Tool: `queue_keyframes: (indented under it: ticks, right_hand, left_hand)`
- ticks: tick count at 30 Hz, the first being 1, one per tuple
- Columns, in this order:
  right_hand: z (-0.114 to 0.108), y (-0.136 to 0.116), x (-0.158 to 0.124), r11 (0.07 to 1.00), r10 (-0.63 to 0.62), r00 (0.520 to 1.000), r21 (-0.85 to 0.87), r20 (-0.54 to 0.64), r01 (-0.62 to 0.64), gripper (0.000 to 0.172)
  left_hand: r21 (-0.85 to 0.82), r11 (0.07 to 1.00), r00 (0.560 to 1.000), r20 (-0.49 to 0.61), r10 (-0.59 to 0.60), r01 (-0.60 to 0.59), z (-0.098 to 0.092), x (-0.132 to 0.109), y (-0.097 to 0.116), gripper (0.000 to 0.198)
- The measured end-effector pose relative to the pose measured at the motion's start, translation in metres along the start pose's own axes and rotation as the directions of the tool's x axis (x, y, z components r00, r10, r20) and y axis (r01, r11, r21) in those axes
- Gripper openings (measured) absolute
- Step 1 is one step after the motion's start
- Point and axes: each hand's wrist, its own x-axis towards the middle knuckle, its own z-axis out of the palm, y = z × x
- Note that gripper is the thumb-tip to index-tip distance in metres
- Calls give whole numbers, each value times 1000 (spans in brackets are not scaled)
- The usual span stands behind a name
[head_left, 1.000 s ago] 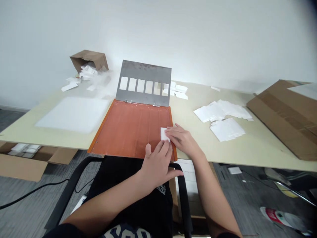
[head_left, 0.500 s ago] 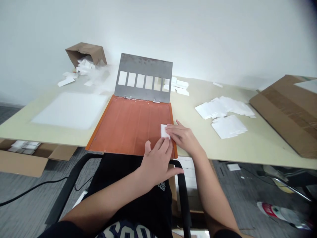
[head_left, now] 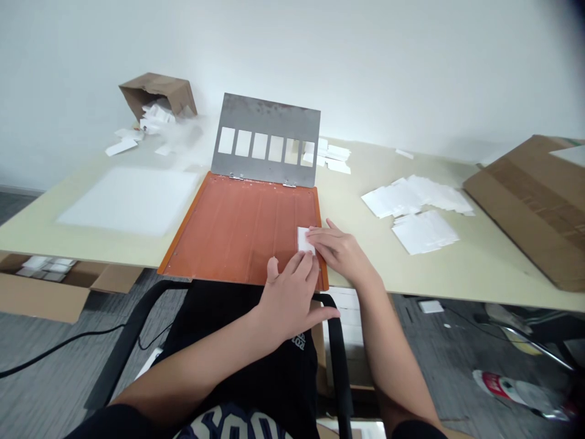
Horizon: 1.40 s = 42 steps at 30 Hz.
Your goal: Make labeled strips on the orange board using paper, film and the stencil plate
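A small white rectangular piece (head_left: 304, 239) lies near the right edge of an orange board (head_left: 237, 228). Fingertips of my right hand (head_left: 338, 247) rest on its right side, the fingers together and pressing it. My left hand (head_left: 290, 296) touches its lower end with the fingertips, thumb stretched out to the right and little finger apart. Hinged to the board's far edge, a grey metal plate (head_left: 269, 113) with a row of several rectangular openings stands raised.
White sheets (head_left: 423, 231) lie in piles on the table (head_left: 361, 262) at the right, beside a large cardboard box (head_left: 530, 207). A small open carton (head_left: 180, 94) spills white pieces at the back left. A translucent white sheet (head_left: 130, 201) lies left of the board.
The view has shifted very slightly. Both hands keep the same place on the white piece.
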Motion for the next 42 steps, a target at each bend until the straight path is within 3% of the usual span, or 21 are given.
queue_keyframes:
  ticks: [21, 25, 30, 38, 42]
  right_hand:
    - [-10, -15, -4, 974, -56, 994, -214, 98, 76, 36]
    - [-6, -19, -1, 973, 15, 999, -231, 53, -2, 43]
    - [-3, -18, -2, 974, 61, 993, -223, 98, -38, 46]
    - [-1, -1, -21, 972, 190, 979, -129, -74, -199, 49]
    - [7, -1, -20, 947, 249, 962, -181, -113, -266, 47]
  left_hand:
    - [1, 1000, 1000, 15, -1, 1, 1, -2, 1, 89]
    - [-8, 1000, 1000, 17, -3, 3, 5, -3, 2, 90]
    - [-46, 999, 1000, 26, 6, -4, 4, -3, -1, 92]
    - [-70, 997, 999, 44, 28, -25, 3, -4, -7, 91]
    - [-57, 997, 999, 14, 49, -48, 3, -4, -10, 91]
